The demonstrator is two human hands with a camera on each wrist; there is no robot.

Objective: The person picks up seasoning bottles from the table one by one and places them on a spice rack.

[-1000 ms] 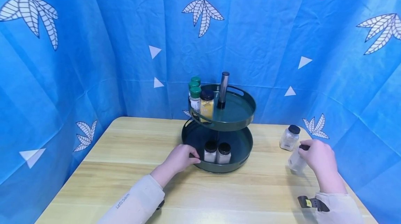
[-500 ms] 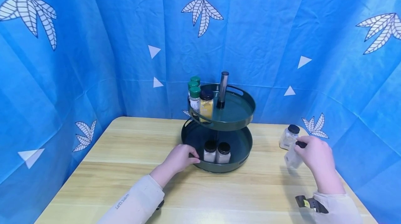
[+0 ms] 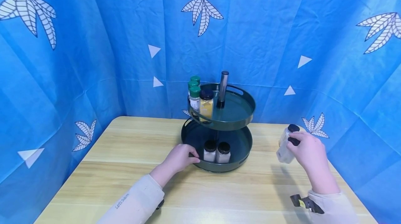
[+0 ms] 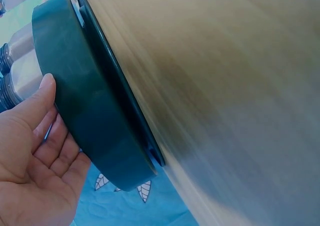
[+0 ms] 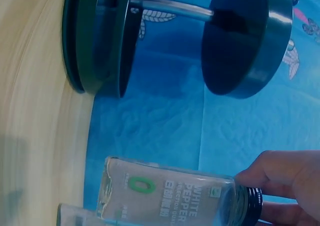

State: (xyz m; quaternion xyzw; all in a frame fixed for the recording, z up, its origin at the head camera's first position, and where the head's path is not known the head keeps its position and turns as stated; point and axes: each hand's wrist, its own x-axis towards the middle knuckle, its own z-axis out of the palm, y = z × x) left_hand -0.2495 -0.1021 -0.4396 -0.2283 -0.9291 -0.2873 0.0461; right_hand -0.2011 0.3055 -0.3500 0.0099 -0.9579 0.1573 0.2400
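Observation:
My left hand (image 3: 181, 157) grips the rim of the lower tray of a dark green two-tier turntable rack (image 3: 248, 157). In the left wrist view its thumb (image 4: 46, 86) lies at that rim, close to two black-lidded jars (image 4: 27, 73) standing inside. At the right, my right hand (image 3: 310, 149) pinches the black lid of a clear spice jar (image 3: 284, 153) and holds it tilted above the table. The right wrist view shows WHITE PEPPER on this pepper jar (image 5: 165, 191). Partly hidden behind it stands another black-lidded jar (image 3: 293, 127).
On the upper tray (image 3: 238, 123), several green-capped bottles (image 3: 195, 93) and a yellow-labelled jar (image 3: 206, 107) stand at the left, beside the metal post (image 3: 223, 88). A wooden table (image 3: 125, 168) lies beneath, with a blue patterned curtain (image 3: 257, 43) around its back and sides.
My right hand has moved left and slightly up with the pepper jar, which now overlaps the jar standing behind it. My left hand stays at the lower tray's rim.

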